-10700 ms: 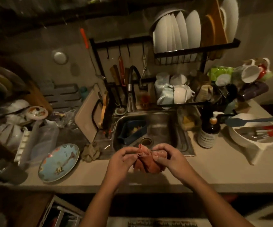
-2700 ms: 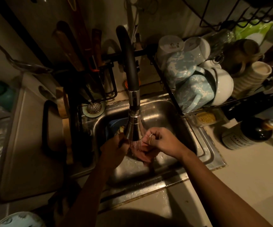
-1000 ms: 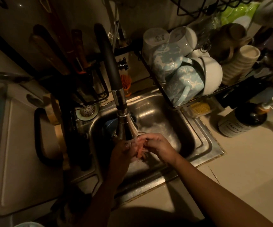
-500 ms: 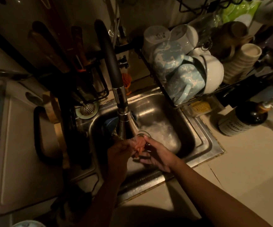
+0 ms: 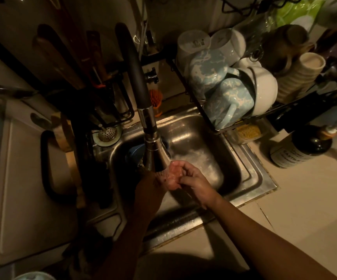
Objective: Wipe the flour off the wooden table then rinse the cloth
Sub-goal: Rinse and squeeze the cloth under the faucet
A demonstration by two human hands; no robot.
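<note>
Since half a second ago your right hand (image 5: 197, 183) has curled: the fingers that lay nearly flat under the cloth (image 5: 172, 174) now bend over it and pinch its right side with the thumb. Your left hand (image 5: 149, 189) meets the cloth's other end and looks closed on it, though deep shadow and the tap cover the fingertips. The cloth, pinkish and wet, sits bunched between both hands over the sink (image 5: 253, 174), right under the spray head of the faucet (image 5: 155, 156).

That faucet stands between you and the left hand, its black neck arching down from the wall. Behind it, inside the basin, a blue object (image 5: 135, 153) shows only in part. A round metal strainer (image 5: 107, 134) sits at the sink's back left corner, and an orange brush (image 5: 156, 99) stands behind the tap. A pale tray with a black handle (image 5: 22, 178) lies to the left. To the right, a black wire rack (image 5: 208, 120) overhangs the basin's edge and holds two blue marbled mugs (image 5: 229, 101) and white cups (image 5: 263, 88); a yellow sponge (image 5: 248, 131) lies under it.

On the counter at right a dark bottle (image 5: 303, 148) lies tilted, and its pale label carries capitals that seem to read "CASTILE"; the lines below are too blurred. One upturned white cup (image 5: 193, 45) has small print on its base, unreadable.
</note>
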